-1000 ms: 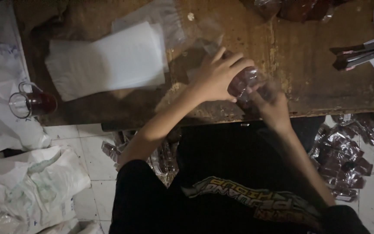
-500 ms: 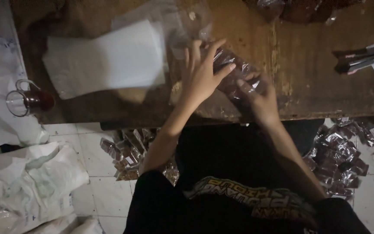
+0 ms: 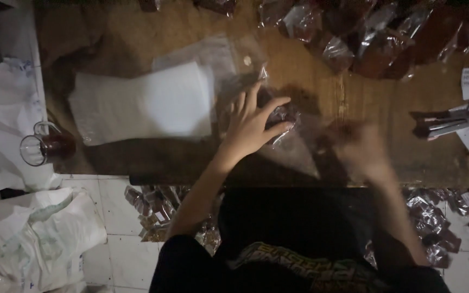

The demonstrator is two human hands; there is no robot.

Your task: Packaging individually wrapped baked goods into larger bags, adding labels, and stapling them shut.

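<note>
While the left hand (image 3: 253,127) lay spread, fingers apart, pressing a small clear packet of dark brown contents (image 3: 282,116) flat against the wooden table (image 3: 310,76), the main risk looked to be slippage: the slick film could slide from under the palm, or its contents could spill if the mouth was unsealed, which could not be told. The packet sat under and just beyond the fingertips, partly showing between thumb and forefinger, beside a stack of white sheets (image 3: 147,103). The right hand (image 3: 362,146) was blurred near the table's front edge, apart from the packet; whether it was closed or open could not be told. A stapler (image 3: 443,123) lay further right.
</note>
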